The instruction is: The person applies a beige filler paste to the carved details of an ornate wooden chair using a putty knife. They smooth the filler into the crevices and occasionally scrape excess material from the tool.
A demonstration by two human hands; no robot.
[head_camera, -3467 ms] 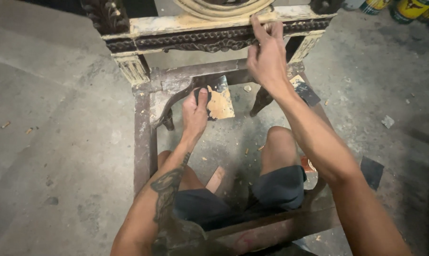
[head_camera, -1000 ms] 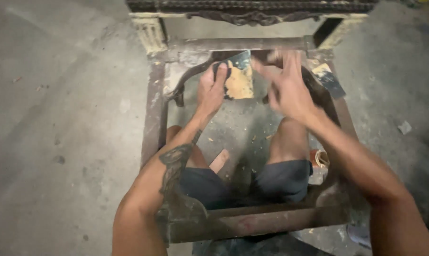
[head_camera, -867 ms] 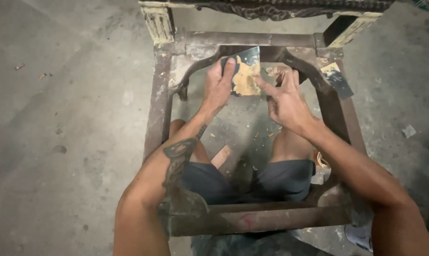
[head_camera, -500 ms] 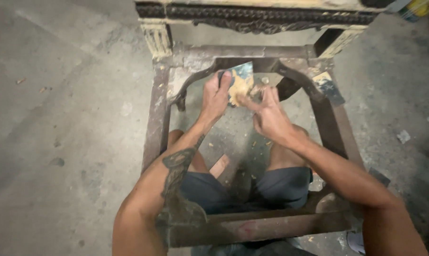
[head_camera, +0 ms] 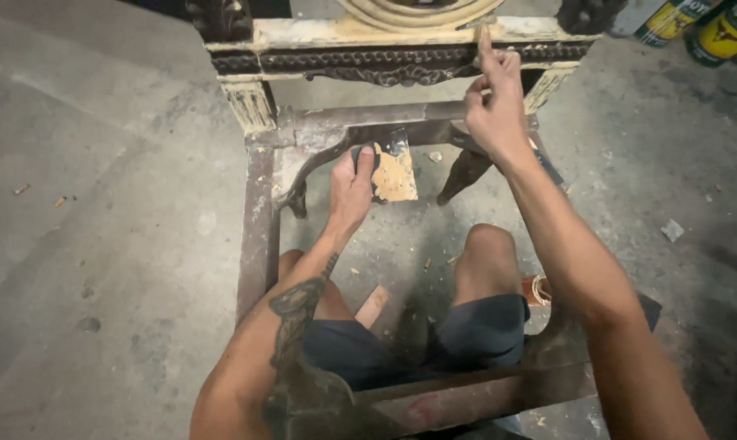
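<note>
My left hand grips a putty knife whose flat blade carries a smear of tan filler. It hovers inside a bare wooden chair frame that surrounds my knees. My right hand is raised to the carved cream-and-dark rail at the far side of the frame. Its index finger is stretched up and presses on the rail's cream top edge, with the other fingers curled. Nothing shows in that hand.
Grey concrete floor with chips and dust lies all round. Paint cans stand at the top right. A small roll of tape sits by my right thigh. A dark flat piece rests on the frame's right side.
My right hand left the putty knife blade and rose to the carved rail. The left hand kept the knife nearly still. The camera tilted up, showing more of the rail.
</note>
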